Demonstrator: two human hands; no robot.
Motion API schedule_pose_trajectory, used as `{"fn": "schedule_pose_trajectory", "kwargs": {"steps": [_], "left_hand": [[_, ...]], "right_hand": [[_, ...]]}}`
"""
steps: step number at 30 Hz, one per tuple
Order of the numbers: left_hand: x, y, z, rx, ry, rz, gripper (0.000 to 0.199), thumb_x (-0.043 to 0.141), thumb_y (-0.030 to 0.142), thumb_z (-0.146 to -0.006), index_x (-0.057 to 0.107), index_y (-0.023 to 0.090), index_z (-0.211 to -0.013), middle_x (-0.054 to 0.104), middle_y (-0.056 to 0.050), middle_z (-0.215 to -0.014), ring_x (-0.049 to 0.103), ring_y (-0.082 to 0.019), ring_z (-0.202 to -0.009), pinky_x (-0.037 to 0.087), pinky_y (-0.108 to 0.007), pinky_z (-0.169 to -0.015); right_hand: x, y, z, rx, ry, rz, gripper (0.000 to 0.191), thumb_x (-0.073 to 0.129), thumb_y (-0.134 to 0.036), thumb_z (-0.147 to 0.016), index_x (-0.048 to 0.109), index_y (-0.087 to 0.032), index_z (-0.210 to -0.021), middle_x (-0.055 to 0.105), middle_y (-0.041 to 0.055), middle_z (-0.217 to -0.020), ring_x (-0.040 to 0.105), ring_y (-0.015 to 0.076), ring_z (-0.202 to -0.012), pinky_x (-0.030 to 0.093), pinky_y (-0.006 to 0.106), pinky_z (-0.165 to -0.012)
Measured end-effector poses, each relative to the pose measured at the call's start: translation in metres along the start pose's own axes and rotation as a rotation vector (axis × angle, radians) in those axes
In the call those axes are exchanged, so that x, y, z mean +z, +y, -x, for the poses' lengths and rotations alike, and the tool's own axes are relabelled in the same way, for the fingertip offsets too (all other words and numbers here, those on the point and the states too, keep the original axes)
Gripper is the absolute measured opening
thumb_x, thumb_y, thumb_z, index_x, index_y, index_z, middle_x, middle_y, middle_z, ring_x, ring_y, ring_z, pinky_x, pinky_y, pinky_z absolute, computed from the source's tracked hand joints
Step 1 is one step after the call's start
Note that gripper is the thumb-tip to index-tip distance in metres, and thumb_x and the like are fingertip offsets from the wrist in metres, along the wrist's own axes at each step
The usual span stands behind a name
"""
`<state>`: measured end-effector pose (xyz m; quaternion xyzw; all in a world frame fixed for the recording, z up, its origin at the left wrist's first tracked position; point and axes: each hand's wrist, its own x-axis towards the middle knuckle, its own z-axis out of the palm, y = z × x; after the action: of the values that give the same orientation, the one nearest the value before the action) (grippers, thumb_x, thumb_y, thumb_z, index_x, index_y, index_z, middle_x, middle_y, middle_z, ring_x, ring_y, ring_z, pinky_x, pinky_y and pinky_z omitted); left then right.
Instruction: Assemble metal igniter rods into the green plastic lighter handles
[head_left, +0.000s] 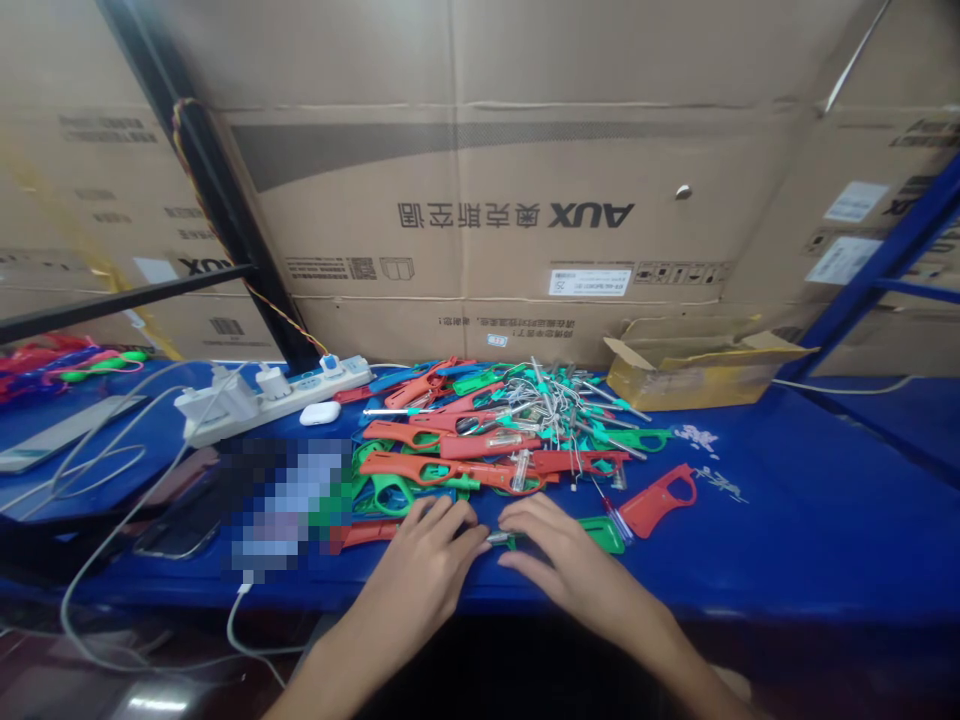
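small metal piece [498, 538]; between left hand [437, 550] and right hand [564, 550]

Head-worn view, facing forward and down, over table [795, 510]

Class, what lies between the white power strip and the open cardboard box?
In the head view, coloured plastic casings and a tangle of metal parts lie there.

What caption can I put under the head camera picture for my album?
The left hand and right hand, side by side near a pile of colourful parts on a blue table.
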<state>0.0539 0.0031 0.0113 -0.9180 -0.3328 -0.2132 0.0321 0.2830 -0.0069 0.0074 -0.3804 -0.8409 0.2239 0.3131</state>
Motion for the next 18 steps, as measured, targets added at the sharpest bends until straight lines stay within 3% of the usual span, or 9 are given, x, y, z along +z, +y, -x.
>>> {"fn": "schedule_pose_trajectory", "kwargs": {"steps": [7, 12, 18], "left_hand": [[0.002, 0.001, 0.001, -0.044, -0.03, -0.067, 0.023, 0.056, 0.007, -0.098, 0.068, 0.02, -0.114, 0.065, -0.006, -0.104, 0.059, -0.027, -0.093, 0.046, -0.041, -0.082], [0.003, 0.002, 0.0, -0.025, -0.027, -0.021, 0.03, 0.055, 0.006, -0.098, 0.065, 0.019, -0.123, 0.066, -0.007, -0.111, 0.06, -0.027, -0.095, 0.048, -0.042, -0.083], [0.002, 0.004, -0.002, -0.012, -0.035, 0.021, 0.035, 0.056, 0.005, -0.098, 0.064, 0.022, -0.128, 0.065, -0.007, -0.112, 0.061, -0.027, -0.099, 0.048, -0.043, -0.087]], "right_hand": [[0.0, -0.001, 0.0, -0.042, -0.003, 0.062, 0.013, 0.064, -0.023, -0.1, 0.067, -0.019, -0.112, 0.068, 0.0061, -0.117, 0.062, 0.02, -0.112, 0.054, 0.033, -0.1], [0.006, -0.001, 0.003, -0.113, 0.024, 0.194, 0.019, 0.059, -0.023, -0.102, 0.069, -0.017, -0.118, 0.071, 0.0087, -0.117, 0.063, 0.0237, -0.114, 0.053, 0.041, -0.106], [-0.009, 0.005, 0.024, -0.041, 0.039, 0.363, 0.042, 0.064, -0.037, -0.1, 0.059, -0.027, -0.14, 0.058, 0.0082, -0.148, 0.051, 0.0295, -0.138, 0.041, 0.058, -0.118]]}}
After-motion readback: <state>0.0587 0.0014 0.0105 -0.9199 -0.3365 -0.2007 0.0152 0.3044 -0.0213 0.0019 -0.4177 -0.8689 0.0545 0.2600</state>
